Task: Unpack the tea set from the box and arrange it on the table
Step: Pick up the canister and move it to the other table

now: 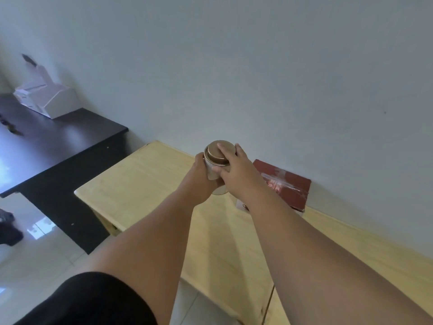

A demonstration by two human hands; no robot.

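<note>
Two bare hands meet on a small round tin (216,168) a little above the middle of the frame, held up in the air over the light wooden table (145,184). The left hand (201,177) wraps the tin's pale body from the left and from beneath, its fingers curled under the base, so it is closed around the tin. The right hand (236,172) comes in from the right and covers the gold-brown lid (218,152), with fingertips over the lid's far edge and the thumb pressed against the tin's side; it too is gripping. The tin tilts slightly, its lid facing up and toward the camera, and whether the lid is loose or seated tight cannot be told. Just right of the hands, a dark red box (290,184) with pale printed characters and strips of clear tape sits on the table against the pale wall (257,66); its top looks closed from this angle. Both forearms stretch up from the bottom of the frame, and a black sleeve (93,301) fills the lower left corner. At the upper left, a white box-like object (46,99) rests on a dark desk (58,146) that stands beside the wooden table.
</note>
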